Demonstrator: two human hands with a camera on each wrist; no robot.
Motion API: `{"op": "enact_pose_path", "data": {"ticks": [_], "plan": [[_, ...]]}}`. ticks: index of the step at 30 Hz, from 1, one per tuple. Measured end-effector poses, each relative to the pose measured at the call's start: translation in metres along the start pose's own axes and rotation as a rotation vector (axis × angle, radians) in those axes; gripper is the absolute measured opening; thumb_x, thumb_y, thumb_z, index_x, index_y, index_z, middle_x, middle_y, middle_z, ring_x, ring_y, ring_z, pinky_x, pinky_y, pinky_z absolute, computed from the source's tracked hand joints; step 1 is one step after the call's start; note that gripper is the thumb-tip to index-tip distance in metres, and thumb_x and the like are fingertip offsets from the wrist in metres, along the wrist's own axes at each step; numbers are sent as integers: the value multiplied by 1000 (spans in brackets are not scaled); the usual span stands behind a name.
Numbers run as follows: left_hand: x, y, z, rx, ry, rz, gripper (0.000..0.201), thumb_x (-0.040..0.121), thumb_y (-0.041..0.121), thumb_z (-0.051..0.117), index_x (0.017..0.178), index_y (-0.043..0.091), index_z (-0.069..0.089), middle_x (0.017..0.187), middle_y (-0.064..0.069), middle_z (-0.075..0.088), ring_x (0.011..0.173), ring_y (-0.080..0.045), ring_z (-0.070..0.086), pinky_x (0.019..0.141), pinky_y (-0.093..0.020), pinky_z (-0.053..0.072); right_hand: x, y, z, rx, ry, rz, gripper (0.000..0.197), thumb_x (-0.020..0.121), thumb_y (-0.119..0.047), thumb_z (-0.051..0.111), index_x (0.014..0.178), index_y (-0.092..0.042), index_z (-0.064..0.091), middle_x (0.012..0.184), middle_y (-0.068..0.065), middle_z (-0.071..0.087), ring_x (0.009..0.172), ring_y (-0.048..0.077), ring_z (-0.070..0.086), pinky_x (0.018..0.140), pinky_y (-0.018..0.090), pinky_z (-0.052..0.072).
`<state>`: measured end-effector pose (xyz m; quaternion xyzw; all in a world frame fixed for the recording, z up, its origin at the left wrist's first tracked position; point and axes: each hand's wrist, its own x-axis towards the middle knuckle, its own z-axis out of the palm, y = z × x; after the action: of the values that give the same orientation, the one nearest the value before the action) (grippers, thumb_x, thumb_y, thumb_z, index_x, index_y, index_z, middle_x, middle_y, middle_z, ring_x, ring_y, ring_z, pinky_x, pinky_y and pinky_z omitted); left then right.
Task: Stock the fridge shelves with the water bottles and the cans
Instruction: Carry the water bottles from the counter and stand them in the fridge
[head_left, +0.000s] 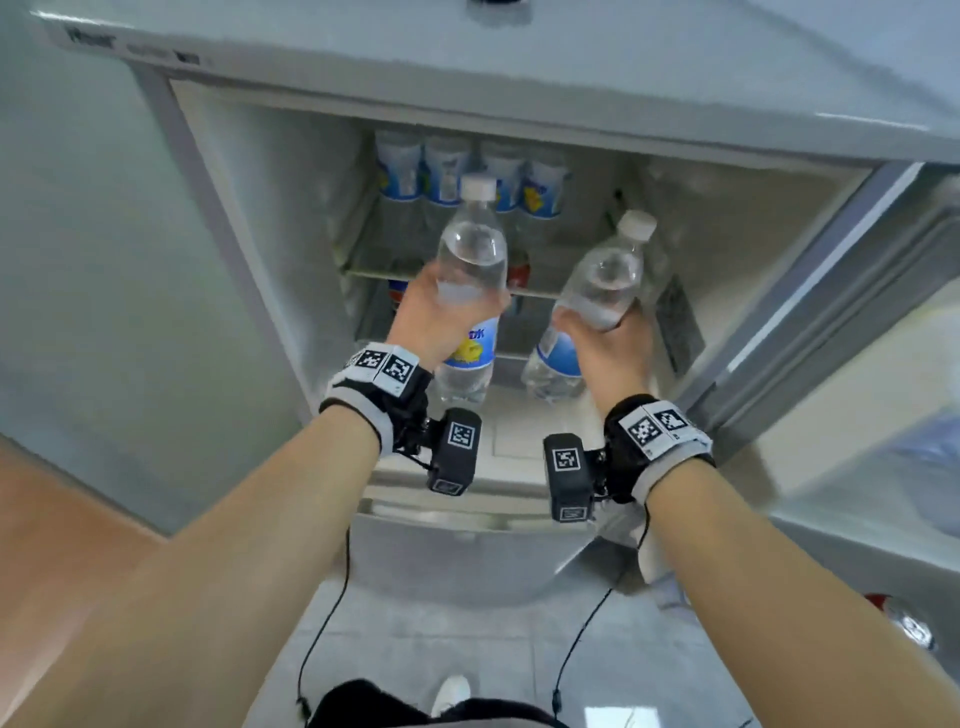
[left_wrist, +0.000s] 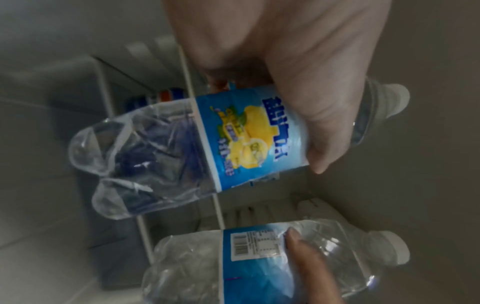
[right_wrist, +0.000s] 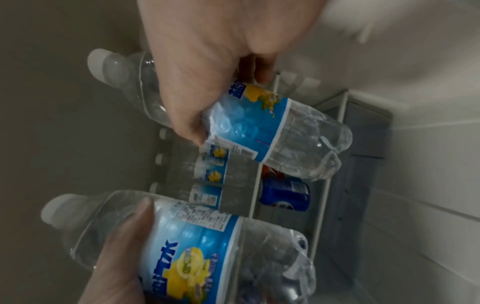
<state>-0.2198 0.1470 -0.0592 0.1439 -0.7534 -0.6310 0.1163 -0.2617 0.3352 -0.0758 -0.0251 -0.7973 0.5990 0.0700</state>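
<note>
My left hand (head_left: 431, 322) grips a clear water bottle (head_left: 470, 260) with a white cap and a blue lemon label, held upright in front of the open fridge. My right hand (head_left: 608, 343) grips a second, like bottle (head_left: 602, 280), tilted slightly right. In the left wrist view my left hand (left_wrist: 298, 82) wraps its bottle (left_wrist: 246, 139) at the label. In the right wrist view my right hand (right_wrist: 207, 72) holds its bottle (right_wrist: 246, 123) the same way. Several bottles (head_left: 467, 174) stand at the back of the upper shelf (head_left: 374, 274). Cans lie below it: a red one (head_left: 518, 270) and a blue one (right_wrist: 285, 193).
The fridge door (head_left: 831, 291) stands open at the right. The fridge's left side panel (head_left: 130, 260) runs down to a wooden floor. A red and silver object (head_left: 893, 613) lies on the tiled floor at the right. My shoe (head_left: 451, 693) shows below.
</note>
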Motion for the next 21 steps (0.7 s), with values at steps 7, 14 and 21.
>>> {"op": "enact_pose_path", "data": {"ticks": [7,14,21], "plan": [[73,35,27,52,-44,173,33,81,35,78,101,11,67,95,3,72,86,-7,68,78,-29,56,59,-20,7,92,176,-70,62,72,-38,78,125,-16,54,119,1,66,107,16,64,98,38,52],[125,39,43,-18,-115,234,63,59,47,80,108,9,66,109,-7,71,101,-20,69,91,-45,57,106,-33,28,-143,198,-140,82,65,-54,69,136,-20,46,125,6,62,111,24,62,95,42,53],[165,37,67,46,-189,310,54,69,45,84,110,19,61,103,10,70,96,-4,68,92,-35,56,148,-31,34,-80,164,-209,68,79,-33,78,136,-11,47,132,2,60,119,15,57,99,21,45]]}}
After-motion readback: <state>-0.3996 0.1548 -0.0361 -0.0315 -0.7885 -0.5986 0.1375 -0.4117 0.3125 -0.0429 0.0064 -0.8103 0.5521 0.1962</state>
